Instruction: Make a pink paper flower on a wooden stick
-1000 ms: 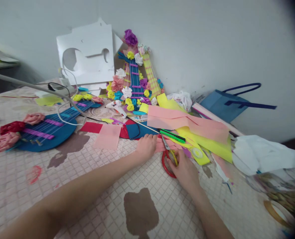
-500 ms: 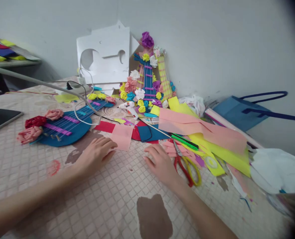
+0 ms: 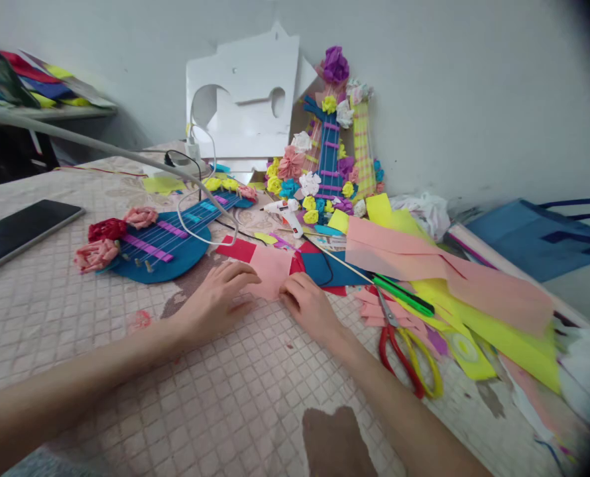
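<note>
A small pink paper piece (image 3: 271, 271) lies on the tiled tablecloth (image 3: 215, 397), and both hands are on it. My left hand (image 3: 218, 298) rests its fingers on the piece's left and lower edge. My right hand (image 3: 309, 305) touches its right lower corner with curled fingers. Whether either hand pinches the paper or only presses it flat does not show. Red and yellow scissors (image 3: 404, 344) lie free on the table to the right of my right hand, blades pointing away, next to a green pen (image 3: 402, 295).
Pink and yellow paper strips (image 3: 449, 278) pile up at right. A blue paper guitar with roses (image 3: 156, 242) lies at left, a decorated guitar (image 3: 329, 152) and white cardboard (image 3: 245, 106) lean on the wall. A glue gun (image 3: 288, 211), a cable, a phone (image 3: 19, 228) and a blue bag (image 3: 538, 232) are nearby.
My right hand let go of the scissors and moved left. My left hand also moved left; both hands now meet on the small pink paper piece. The view panned left.
</note>
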